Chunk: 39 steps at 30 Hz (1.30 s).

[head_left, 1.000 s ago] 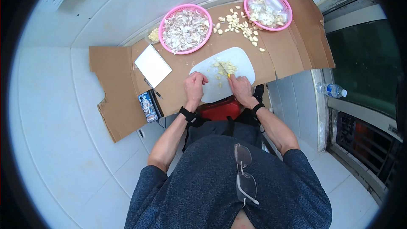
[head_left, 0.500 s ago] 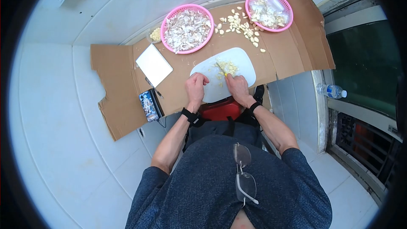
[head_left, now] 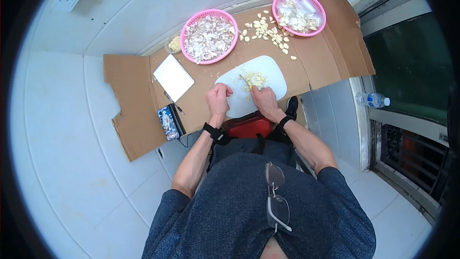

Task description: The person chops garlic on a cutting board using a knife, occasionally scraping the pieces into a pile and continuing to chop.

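My right hand (head_left: 264,100) is closed on the yellow handle of a small knife (head_left: 246,81), whose blade lies over chopped garlic (head_left: 256,78). The garlic is spread on a white cutting board (head_left: 275,69). At the board's left edge is my left hand (head_left: 218,99), its fingers curled together; whether anything is inside them is too small to tell. Peeled garlic cloves (head_left: 261,29) lie scattered on the cardboard behind the board.
A pink basket (head_left: 209,37) of garlic skins and a small bowl (head_left: 174,44) stand behind the board. Another pink basket (head_left: 299,13) is at the back right. A notebook (head_left: 174,77), a pen (head_left: 174,103) and a phone (head_left: 168,122) lie left on the cardboard (head_left: 136,120).
The camera view has shifted slightly. The knife blade has tilted further left over the garlic, and my right hand has moved a little with it. My left hand stays curled.
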Tool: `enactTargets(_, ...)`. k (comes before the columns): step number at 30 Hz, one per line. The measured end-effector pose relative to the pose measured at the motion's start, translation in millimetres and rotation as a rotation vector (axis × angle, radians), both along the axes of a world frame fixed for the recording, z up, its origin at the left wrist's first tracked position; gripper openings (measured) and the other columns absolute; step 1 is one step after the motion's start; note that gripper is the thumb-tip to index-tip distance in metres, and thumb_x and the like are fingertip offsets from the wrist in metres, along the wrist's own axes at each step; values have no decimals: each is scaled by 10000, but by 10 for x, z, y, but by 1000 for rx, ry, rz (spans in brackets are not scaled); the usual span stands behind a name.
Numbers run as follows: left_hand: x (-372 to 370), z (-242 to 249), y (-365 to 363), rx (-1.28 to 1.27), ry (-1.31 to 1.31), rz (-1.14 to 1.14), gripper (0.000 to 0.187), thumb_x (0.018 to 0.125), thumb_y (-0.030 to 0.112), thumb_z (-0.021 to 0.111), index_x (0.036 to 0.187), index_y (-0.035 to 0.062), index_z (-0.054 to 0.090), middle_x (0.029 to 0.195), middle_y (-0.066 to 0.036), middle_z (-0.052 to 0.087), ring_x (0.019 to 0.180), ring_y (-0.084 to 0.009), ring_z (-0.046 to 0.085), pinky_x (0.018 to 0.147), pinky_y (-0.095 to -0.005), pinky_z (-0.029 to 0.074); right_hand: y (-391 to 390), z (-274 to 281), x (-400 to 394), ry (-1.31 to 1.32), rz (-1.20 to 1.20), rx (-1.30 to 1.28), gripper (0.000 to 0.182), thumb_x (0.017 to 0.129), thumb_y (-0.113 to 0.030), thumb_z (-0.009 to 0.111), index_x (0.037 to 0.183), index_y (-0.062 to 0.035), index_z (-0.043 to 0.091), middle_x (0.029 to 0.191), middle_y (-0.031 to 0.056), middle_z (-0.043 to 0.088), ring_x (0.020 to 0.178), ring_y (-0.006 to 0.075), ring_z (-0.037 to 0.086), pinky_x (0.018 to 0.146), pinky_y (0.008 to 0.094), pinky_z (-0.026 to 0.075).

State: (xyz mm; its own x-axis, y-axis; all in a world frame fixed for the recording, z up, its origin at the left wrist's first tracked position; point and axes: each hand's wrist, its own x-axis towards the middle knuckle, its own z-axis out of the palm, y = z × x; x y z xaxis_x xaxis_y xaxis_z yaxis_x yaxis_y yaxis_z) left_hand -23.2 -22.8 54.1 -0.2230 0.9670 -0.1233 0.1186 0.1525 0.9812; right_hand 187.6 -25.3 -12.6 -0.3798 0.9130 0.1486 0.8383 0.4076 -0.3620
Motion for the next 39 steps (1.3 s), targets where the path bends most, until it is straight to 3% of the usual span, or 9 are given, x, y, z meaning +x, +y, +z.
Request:
enactTargets(3, 7, -4, -7, -9, -4, 12, 315, 952, 135, 558, 715, -22, 693, 708, -70, 641, 682, -141, 598, 649, -308, 456, -9, -25, -12, -7, -6, -19, 190, 1034, -255, 638, 949, -88, 604, 629, 123, 653, 635, 328, 685, 720, 465, 529)
enactTargets(9, -37, -25, -3, 2, 24, 15, 312, 948, 135, 559, 716, -21, 699, 712, -71, 647, 677, -144, 599, 650, -308, 458, -14, 119, 13, -32, -7, -27, 183, 1039, -249, 625, 955, -88, 599, 627, 126, 651, 642, 331, 691, 719, 463, 530)
enactTargets(11, -37, -29, -2, 3, 13, 28, 318, 958, 131, 542, 729, -9, 712, 698, -32, 651, 692, -107, 583, 666, -266, 461, -32, 168, 15, 19, 13, -12, 180, 1039, -246, 623, 952, -91, 597, 623, 124, 649, 641, 334, 689, 720, 463, 531)
enactTargets(17, -36, -32, 20, -9, 9, 13, 314, 957, 130, 547, 727, -8, 710, 703, -31, 653, 696, -102, 581, 662, -267, 459, -61, -87, 22, -8, 6, -46, 178, 1044, -245, 623, 950, -96, 596, 623, 121, 648, 648, 331, 689, 723, 460, 529)
enactTargets(26, -46, 8, 46, -19, 8, 21, 310, 950, 140, 542, 731, -6, 707, 705, -28, 650, 697, -102, 575, 671, -265, 453, -125, 133, 101, 25, 38, -25, 198, 1059, -239, 632, 963, -66, 623, 634, 115, 613, 649, 319, 638, 707, 441, 487)
enactTargets(39, 8, -28, 51, -44, 7, -4, 320, 958, 145, 542, 732, -7, 709, 703, -29, 649, 700, -104, 584, 675, -267, 460, -184, 14, 241, -7, 61, -36, 197, 1075, -222, 600, 935, -85, 578, 638, 115, 628, 675, 313, 660, 723, 436, 485)
